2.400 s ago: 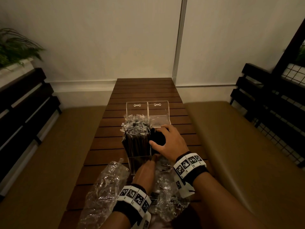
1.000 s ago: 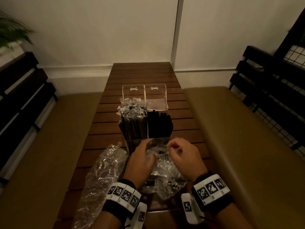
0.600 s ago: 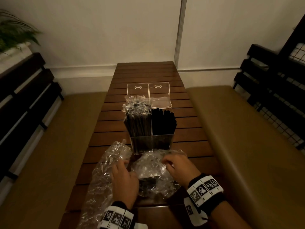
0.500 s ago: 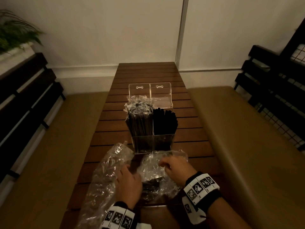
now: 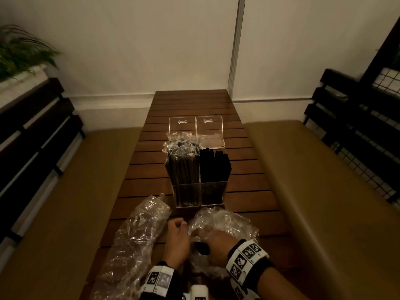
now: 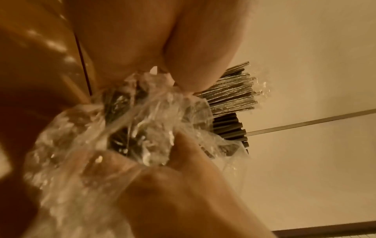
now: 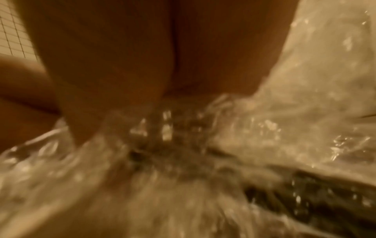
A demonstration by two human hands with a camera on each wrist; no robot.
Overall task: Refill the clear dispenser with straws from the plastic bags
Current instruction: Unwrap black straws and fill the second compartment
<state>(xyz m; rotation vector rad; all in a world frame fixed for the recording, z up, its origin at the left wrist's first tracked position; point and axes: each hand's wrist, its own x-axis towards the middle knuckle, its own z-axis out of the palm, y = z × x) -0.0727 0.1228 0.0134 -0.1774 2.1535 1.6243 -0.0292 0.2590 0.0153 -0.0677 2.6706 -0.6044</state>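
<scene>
The clear dispenser point(image 5: 200, 194) stands mid-table with both lids tipped open at the back. Its left compartment holds wrapped straws point(image 5: 181, 163), its right one bare black straws point(image 5: 214, 167). In front of it lies a crumpled plastic bag point(image 5: 227, 224) with a few dark straws point(image 5: 200, 247) inside. My left hand point(image 5: 176, 240) pinches this bag's edge point(image 6: 154, 90) between thumb and fingers. My right hand point(image 5: 214, 242) is partly under the film and grips the bag point(image 6: 142, 145) from the other side. The right wrist view is blurred, showing the bag's film point(image 7: 305, 112) and dark straws point(image 7: 305, 190).
A second, longer plastic bag point(image 5: 134, 241) lies along the left near edge of the slatted wooden table point(image 5: 190, 105). Padded benches point(image 5: 324, 191) flank the table on both sides, with dark slatted backs and a white wall behind.
My right hand has left the black straws in the right compartment. Both hands have drawn back toward me and taken hold of the near bag.
</scene>
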